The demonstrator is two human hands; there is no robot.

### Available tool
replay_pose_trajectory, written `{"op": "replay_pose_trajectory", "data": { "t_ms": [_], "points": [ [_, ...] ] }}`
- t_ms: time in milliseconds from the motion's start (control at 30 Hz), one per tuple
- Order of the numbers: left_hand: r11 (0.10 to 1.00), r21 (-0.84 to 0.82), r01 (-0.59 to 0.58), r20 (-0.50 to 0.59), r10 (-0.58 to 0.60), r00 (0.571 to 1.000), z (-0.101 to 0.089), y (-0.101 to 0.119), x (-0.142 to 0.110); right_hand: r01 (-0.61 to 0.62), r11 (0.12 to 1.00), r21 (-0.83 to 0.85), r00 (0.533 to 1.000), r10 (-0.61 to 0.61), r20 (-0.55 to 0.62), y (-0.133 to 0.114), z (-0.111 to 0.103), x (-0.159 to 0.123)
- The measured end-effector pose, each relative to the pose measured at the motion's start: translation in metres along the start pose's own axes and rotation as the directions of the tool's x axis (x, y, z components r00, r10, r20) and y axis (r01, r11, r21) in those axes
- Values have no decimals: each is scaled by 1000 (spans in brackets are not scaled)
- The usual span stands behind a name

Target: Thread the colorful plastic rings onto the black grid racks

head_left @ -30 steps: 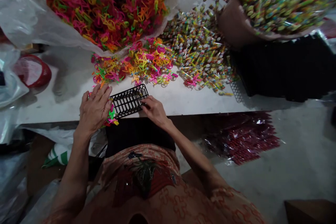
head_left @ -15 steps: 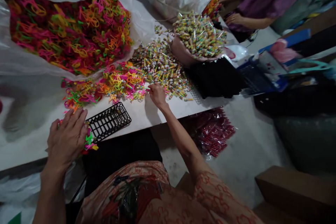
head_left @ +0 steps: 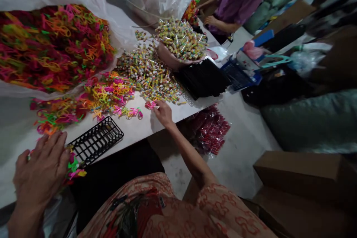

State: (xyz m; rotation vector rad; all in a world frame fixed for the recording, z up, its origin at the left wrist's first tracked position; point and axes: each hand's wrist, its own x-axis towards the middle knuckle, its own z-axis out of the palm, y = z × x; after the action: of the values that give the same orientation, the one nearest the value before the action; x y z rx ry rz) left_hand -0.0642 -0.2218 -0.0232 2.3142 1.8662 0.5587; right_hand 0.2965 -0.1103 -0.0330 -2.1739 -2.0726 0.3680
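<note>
My left hand (head_left: 43, 167) lies palm down with fingers stretched over a small heap of coloured plastic pieces (head_left: 74, 165) at the near left. These pieces stick out beside it, against the left end of a black slotted plastic tray (head_left: 97, 138). To the right, my right hand (head_left: 164, 114) has its fingertips closed on a pink looped plastic piece (head_left: 150, 105). Between the hands runs a loose pile of pink, yellow, orange and green looped pieces (head_left: 108, 91). Beyond the right hand spread many small wrapped tubes with yellow parts (head_left: 152, 70).
A large clear bag (head_left: 55, 52) full of looped pieces opens at the left. A pink bowl (head_left: 170, 55) heaped with tubes stands by stacked black trays (head_left: 205, 76). Farther right are a blue basket (head_left: 237, 74) and cardboard boxes (head_left: 295, 167). A person in purple (head_left: 237, 2) works opposite.
The view has swung right, so the table things sit farther left. My right hand has drawn back from the pile's edge with the pink piece. My left hand stays on its heap.
</note>
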Motion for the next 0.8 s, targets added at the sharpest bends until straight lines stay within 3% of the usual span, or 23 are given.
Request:
{"op": "replay_pose_trajectory", "data": {
  "t_ms": [67,100,200,267,367,533,633,800],
  "points": [
    [1000,24,10,-46,-9,999,-1,3,1,65,990,-123,998,-64,11,4,-12,21],
    [999,38,17,-68,-14,998,-1,5,2,161,970,-184,987,-153,58,3,-17,32],
    [997,58,44,-69,-40,997,-3,10,5,482,832,-276,873,-427,237,-5,-24,59],
    [996,64,68,-55,-64,996,-4,11,6,585,769,-258,804,-509,307,-7,-27,70],
    [995,54,89,-30,-88,996,-6,13,6,601,776,-192,789,-538,297,-3,-33,76],
    [992,52,112,-14,-111,994,-8,15,9,516,855,-51,849,-503,161,-8,-40,60],
    [988,61,141,19,-143,990,-9,17,11,505,854,120,841,-519,151,-37,-23,37],
    [978,101,184,62,-191,980,-10,21,11,448,780,437,810,-561,171,-100,24,4]
  ]
}}
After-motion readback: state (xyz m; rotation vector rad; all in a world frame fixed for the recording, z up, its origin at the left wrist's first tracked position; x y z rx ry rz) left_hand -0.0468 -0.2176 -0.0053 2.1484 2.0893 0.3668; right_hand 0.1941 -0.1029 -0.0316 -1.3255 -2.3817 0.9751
